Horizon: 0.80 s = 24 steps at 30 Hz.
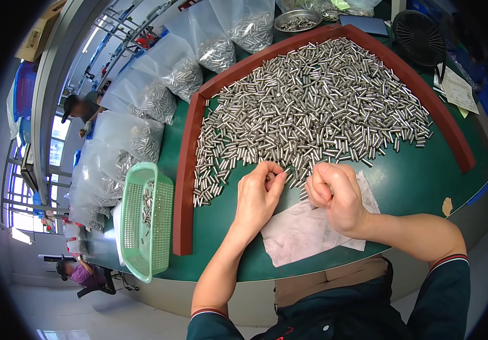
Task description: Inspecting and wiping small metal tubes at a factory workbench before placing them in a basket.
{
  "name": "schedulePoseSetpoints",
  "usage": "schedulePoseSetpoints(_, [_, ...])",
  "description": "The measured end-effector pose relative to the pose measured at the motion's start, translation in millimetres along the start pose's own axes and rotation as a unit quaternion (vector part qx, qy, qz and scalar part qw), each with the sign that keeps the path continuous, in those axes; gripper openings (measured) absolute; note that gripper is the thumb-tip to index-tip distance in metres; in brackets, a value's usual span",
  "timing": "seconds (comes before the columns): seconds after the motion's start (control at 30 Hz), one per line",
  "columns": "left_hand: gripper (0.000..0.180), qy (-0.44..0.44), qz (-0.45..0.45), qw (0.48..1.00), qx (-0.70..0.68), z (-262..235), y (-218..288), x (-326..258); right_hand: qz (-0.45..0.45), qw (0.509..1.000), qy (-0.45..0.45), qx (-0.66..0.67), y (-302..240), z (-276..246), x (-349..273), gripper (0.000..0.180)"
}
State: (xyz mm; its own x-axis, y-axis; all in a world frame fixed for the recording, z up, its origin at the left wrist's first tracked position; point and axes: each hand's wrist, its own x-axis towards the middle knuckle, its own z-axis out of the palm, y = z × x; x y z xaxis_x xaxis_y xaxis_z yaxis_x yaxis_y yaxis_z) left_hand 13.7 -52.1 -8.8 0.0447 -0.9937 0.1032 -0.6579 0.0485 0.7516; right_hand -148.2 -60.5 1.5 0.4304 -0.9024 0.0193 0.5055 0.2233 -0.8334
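A large pile of short, shiny metal pins point(317, 102) covers the green table point(221, 226) in front of me. My left hand point(258, 195) is at the near edge of the pile, its thumb and fingers curled together. Beside the thumb tip lies a pin, but whether the fingers grip one is hidden. Just to the right, my right hand point(337, 195) is closed like a fist, with its contents out of sight. Beneath and between my hands a stained whitish cloth point(298, 238) lies on the table, partly under my right wrist.
A dark red frame point(184, 187) borders the pile. At left stands a green basket point(159, 249) with some pins. Clear plastic bags point(179, 68) of pins line the far left, near a metal bowl point(298, 12). A black fan point(419, 37) stands far right. Two people are at left.
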Motion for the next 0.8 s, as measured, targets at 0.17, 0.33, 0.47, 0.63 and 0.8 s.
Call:
schedulePoseSetpoints(0.17, [0.008, -0.103, -0.157, 0.875, -0.447, -21, -6, -2, 0.009, 1.000, 0.004, 0.003, -1, 0, -1, 0.037])
schedulePoseSetpoints(0.33, [0.016, -0.122, -0.171, 0.792, -0.573, -21, -7, -3, 0.016, 0.999, -0.002, 0.030, -1, -2, 0, 0.034])
schedulePoseSetpoints(0.47, [0.019, -0.133, -0.165, 0.799, -0.563, -23, -15, -4, 0.015, 0.999, 0.002, 0.031, -1, -2, 0, 0.034])
schedulePoseSetpoints(0.63, [0.008, -0.134, -0.192, 0.769, -0.594, -26, -21, -6, 0.018, 0.999, -0.006, 0.034, -1, -2, -1, 0.035])
schedulePoseSetpoints(0.8, [0.007, -0.139, -0.182, 0.792, -0.566, -25, -18, -7, 0.021, 0.999, -0.001, 0.031, -3, -1, -1, 0.035])
